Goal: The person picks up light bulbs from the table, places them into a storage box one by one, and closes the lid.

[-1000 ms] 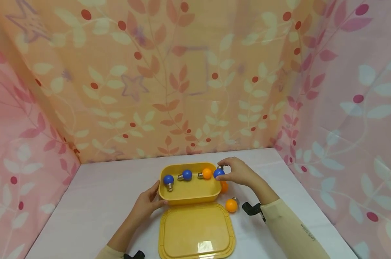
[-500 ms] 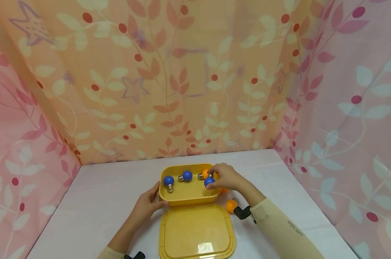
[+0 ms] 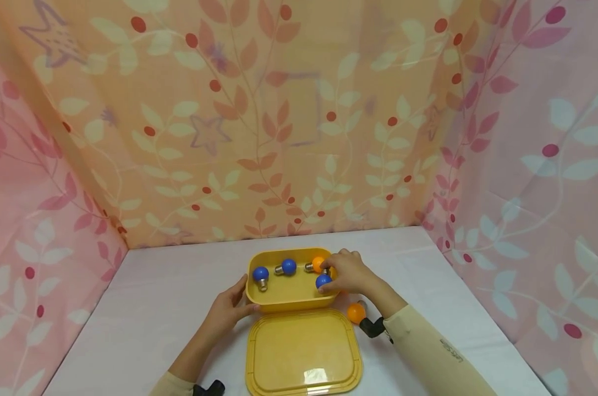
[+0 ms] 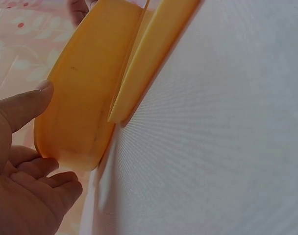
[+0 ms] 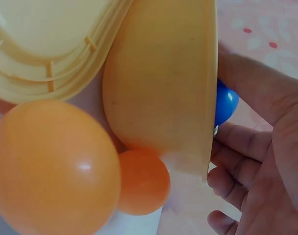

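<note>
Inside the shallow yellow plastic box [image 3: 291, 306], my right hand [image 3: 353, 275] pinches a blue light bulb [image 3: 323, 281] near the right end. Its blue globe [image 5: 226, 103] shows past the box rim in the right wrist view. Two more blue bulbs lie in the box, one blue bulb [image 3: 261, 273] at the left and another blue bulb [image 3: 289, 267] toward the back. Partly behind my right fingers sits an orange bulb [image 3: 318, 264]. My left hand [image 3: 228, 307] grips the box's left end, its thumb [image 4: 34, 100] at the rim and fingers round the end.
A yellow lid [image 3: 303, 349] lies flat in front of the box. On the white tabletop [image 3: 170, 286], an orange bulb [image 3: 356, 312] rests right of the lid; a second orange bulb [image 5: 145, 182] lies close against the box's right end. Patterned cloth [image 3: 259, 110] stands behind the table.
My right hand has carried the blue bulb leftward from above the box's right rim and down into the box. My left hand stays at the box's left end.
</note>
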### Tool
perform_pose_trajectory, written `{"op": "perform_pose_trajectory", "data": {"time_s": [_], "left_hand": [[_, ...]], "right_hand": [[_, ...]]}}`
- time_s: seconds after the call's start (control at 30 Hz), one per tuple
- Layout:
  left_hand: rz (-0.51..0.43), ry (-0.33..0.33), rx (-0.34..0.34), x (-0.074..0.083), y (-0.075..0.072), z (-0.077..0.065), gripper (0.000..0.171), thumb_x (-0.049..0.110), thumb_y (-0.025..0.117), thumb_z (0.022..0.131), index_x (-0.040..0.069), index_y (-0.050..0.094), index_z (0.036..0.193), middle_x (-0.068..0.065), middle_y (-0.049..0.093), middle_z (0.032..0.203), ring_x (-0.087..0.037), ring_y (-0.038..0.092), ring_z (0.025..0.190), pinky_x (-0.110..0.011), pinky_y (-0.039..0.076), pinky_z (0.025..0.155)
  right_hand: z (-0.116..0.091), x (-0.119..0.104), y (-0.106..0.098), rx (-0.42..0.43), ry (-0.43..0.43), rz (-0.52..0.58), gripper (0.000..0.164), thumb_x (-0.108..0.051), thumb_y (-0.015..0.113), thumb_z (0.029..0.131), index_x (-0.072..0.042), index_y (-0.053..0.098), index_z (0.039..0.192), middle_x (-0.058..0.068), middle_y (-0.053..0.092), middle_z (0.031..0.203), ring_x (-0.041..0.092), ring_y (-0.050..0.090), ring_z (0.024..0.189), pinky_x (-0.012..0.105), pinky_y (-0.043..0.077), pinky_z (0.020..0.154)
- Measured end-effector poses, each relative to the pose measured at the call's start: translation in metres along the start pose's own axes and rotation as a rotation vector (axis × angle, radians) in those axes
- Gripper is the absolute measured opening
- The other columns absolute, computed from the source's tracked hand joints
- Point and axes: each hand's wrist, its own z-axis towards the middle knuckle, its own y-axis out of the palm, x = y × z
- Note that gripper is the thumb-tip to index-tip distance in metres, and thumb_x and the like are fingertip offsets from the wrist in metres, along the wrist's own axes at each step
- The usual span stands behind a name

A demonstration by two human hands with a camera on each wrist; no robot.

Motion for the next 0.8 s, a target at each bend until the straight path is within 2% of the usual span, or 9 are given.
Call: {"op": "perform_pose_trajectory", "data": {"time_s": [0.2,0.6,0.8], "left_hand": [[0.009,0.009,-0.01,-0.003,-0.002,0.002,0.1,0.04,0.086,0.083,0.017,0.029,0.162,-0.003,0.032,0.166,-0.027,0.033,0.152,-0.042,0.034,0.12],[-0.006,-0.006,-0.014,0.002,-0.001,0.0,0.101,0.039,0.087,0.082,0.017,0.029,0.162,-0.003,0.032,0.166,-0.026,0.033,0.152,-0.043,0.033,0.121],[-0.01,-0.006,-0.004,0.0,-0.001,0.001,0.1,0.036,0.087,0.083,0.017,0.03,0.162,-0.003,0.032,0.166,-0.025,0.033,0.152,-0.042,0.033,0.121]], "right_hand": [[-0.003,0.003,0.002,0.004,0.003,-0.039,0.062,-0.06,0.087,0.072,-0.017,0.078,0.116,-0.009,0.074,0.106,0.015,0.048,0.09,0.039,0.034,0.078],[-0.001,0.003,0.011,-0.016,0.014,-0.046,0.062,-0.064,0.086,0.071,-0.02,0.079,0.114,-0.011,0.072,0.1,0.014,0.047,0.088,0.038,0.032,0.077],[-0.002,0.005,0.007,-0.022,0.025,-0.014,0.067,-0.065,0.085,0.072,-0.017,0.077,0.119,-0.004,0.073,0.108,0.017,0.049,0.092,0.04,0.035,0.082]]}}
